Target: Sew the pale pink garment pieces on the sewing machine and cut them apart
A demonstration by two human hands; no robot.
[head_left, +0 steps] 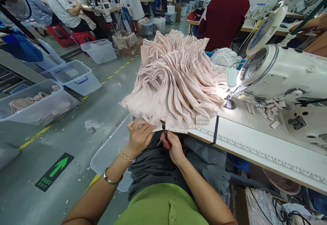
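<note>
A large heap of pale pink fabric pieces [176,82] lies on the white sewing table [255,140], its front edge hanging over the table's rim. My left hand [140,134] pinches the lower front edge of the fabric between thumb and fingers. Just to its right, below the edge, my right hand [173,145] is closed around a small metal tool [165,134] that looks like thread snips; its tips are close to the fabric. Whether the blades touch the fabric is too small to tell.
A white sewing machine [288,68] stands at the right, with small fabric scraps [272,111] by its base. Clear plastic bins [76,78] stand on the floor at left. A translucent bin [109,150] is beside my legs. A person in dark red [224,14] sits ahead.
</note>
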